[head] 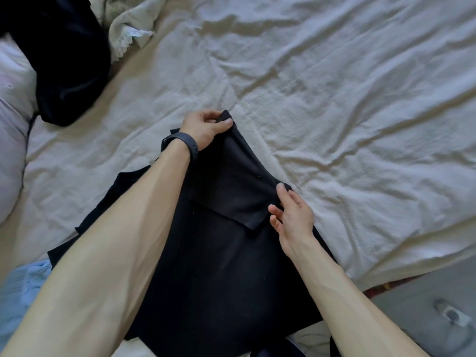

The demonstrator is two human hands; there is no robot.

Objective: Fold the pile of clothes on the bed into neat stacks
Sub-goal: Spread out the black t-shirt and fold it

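The black garment [219, 266] lies at the near edge of the bed [334, 99], one flap turned back over it. The left hand's [203, 127] thumb and curled fingers [228, 122] pinch the flap's far corner. The right hand's [296, 215] fingers [280, 188], loosely spread, nip the flap's right edge, and the cloth runs taut between the two hands. A dark wristband [185, 144] circles the left wrist. A dark heap of clothes [69, 60] sits toward the far left corner, with light blue cloth [23, 292] at the near left.
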